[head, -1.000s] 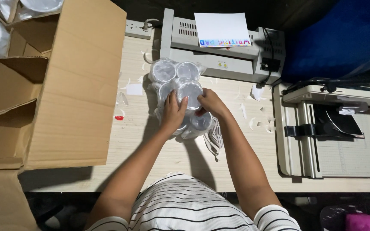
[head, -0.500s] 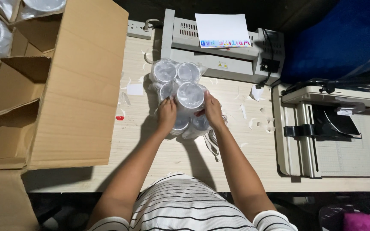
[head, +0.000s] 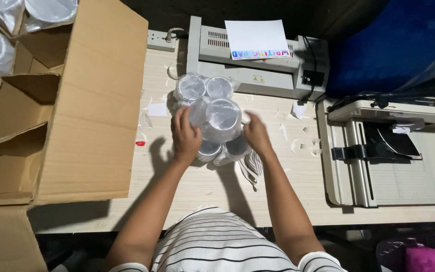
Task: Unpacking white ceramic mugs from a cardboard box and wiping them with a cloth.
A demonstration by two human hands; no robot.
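Seen from above, a person in a striped shirt stands at a pale wooden desk and holds a clear, round plastic cup lifted just above a cluster of similar cups. The cup stands upright, its long axis vertical and its open mouth facing up toward the camera, so it reads as a bright circle with glossy, see-through walls. The left hand presses against the cup's left side and the right hand against its right, the two hands apart with the cup clamped between them. Under and behind it sit the other cups, wrapped in crinkled transparent film, also mouth up, near the middle of the desk. Small scraps of torn white paper lie scattered on the wood. At the far edge rests a boxy grey laminating machine with a white sheet on top. To the left stands a large open cardboard box with matte brown flaps, more wrapped cups showing in its top corner. On the right is a cream paper trimmer.
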